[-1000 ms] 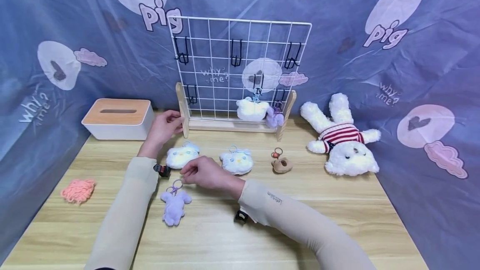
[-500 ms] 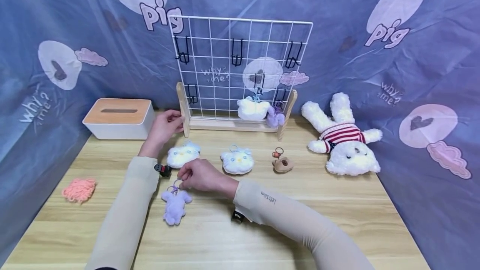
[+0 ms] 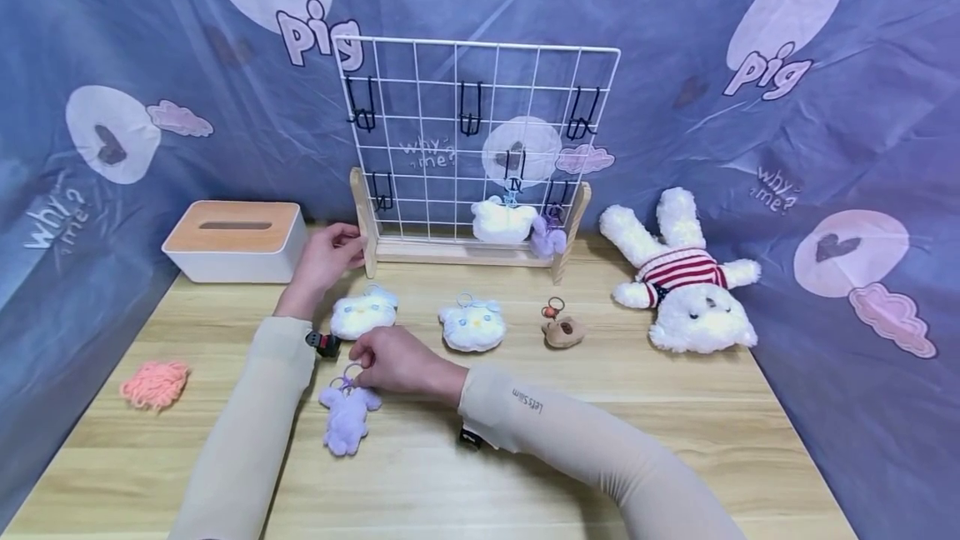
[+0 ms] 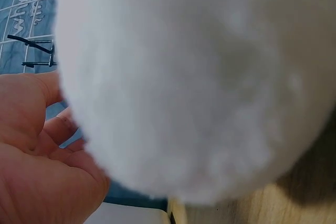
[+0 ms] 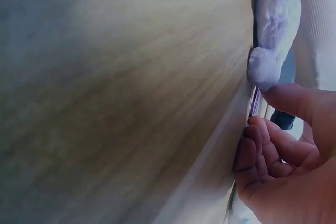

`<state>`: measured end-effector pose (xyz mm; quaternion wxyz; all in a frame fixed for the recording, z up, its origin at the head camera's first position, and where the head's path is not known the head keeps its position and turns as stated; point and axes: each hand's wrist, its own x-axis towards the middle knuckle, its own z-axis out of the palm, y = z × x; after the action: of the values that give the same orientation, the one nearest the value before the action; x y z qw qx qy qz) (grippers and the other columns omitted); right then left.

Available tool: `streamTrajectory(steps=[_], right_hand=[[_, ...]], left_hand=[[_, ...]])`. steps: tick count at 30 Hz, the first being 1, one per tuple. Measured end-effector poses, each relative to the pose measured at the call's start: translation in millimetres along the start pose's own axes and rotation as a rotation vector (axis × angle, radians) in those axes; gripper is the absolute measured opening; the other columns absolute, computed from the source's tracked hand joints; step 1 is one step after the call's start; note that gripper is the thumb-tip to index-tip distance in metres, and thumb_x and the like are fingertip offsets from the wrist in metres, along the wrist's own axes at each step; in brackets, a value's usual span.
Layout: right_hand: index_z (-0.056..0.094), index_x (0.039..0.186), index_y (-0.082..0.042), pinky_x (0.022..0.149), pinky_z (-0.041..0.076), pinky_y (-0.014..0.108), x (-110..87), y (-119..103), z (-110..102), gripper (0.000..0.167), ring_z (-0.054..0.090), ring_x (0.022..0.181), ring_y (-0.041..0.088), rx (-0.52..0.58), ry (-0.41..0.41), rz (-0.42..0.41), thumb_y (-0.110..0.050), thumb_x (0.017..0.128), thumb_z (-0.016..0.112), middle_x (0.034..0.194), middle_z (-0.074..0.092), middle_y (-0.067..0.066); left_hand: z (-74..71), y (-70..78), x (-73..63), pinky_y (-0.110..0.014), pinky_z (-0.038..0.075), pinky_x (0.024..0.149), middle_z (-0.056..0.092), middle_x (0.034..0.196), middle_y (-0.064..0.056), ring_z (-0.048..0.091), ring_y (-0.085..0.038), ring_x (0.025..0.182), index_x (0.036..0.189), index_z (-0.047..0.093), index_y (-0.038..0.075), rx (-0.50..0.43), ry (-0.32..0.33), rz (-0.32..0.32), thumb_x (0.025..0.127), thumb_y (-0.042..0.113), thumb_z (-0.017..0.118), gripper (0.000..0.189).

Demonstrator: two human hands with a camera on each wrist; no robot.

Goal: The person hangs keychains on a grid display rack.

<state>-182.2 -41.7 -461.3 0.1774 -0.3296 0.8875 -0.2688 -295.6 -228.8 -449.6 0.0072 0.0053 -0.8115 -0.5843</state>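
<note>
Closer to the purple doll (image 3: 347,427) on the tabletop (image 3: 420,490), my right hand (image 3: 402,362) has dropped. My left hand (image 3: 327,257) touches the rack post (image 3: 362,208), gripping or not I cannot tell. Right fingertips stand narrow at the ring (image 3: 346,372); whether they pinch is unclear, and a shallow pinch could slip. The curtain (image 3: 247,107) reads "why me?" and "pig"; my right sleeve (image 3: 577,436), "Let'sSlim".

My left hand (image 4: 44,156) partly vanishes behind a blurred white plush (image 4: 184,87), itself cut off above; in my right wrist view, the top edge crops the purple plush (image 5: 274,27).
</note>
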Motion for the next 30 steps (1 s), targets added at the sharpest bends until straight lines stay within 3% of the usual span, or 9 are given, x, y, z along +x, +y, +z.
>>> streamTrajectory(steps=[15,22,30], right_hand=[[0.084,0.119,-0.015,0.076,0.047,0.005,3.9,-7.1,4.5,0.025,0.057,0.081,-0.004,-0.134,0.004,-0.074,-0.019,0.095,0.089,0.087,0.071,-0.012],[0.082,0.112,-0.014,0.076,0.050,0.010,6.2,-10.2,1.3,0.021,0.060,0.081,0.001,-0.124,-0.009,-0.071,-0.017,0.093,0.089,0.085,0.071,-0.010],[0.073,0.091,-0.025,0.068,0.048,0.011,32.1,27.4,39.0,0.019,0.059,0.076,0.000,-0.141,0.045,-0.087,-0.024,0.087,0.091,0.076,0.064,-0.017]], left_hand=[[0.0,-1.5,-0.1,-0.017,0.071,0.086,0.067,0.122,-0.024,0.071,-0.004,0.084,0.147,0.060,-0.014,-0.005,-0.003,0.008,0.114,0.015,0.065,0.044],[-0.4,-0.2,1.0,-0.018,0.071,0.086,0.066,0.125,-0.024,0.070,-0.004,0.084,0.149,0.058,-0.014,-0.011,-0.006,0.003,0.114,0.015,0.065,0.045],[0.0,1.2,-1.6,-0.017,0.071,0.087,0.066,0.124,-0.024,0.072,-0.006,0.087,0.148,0.059,-0.013,-0.004,-0.010,-0.013,0.114,0.016,0.065,0.045]])
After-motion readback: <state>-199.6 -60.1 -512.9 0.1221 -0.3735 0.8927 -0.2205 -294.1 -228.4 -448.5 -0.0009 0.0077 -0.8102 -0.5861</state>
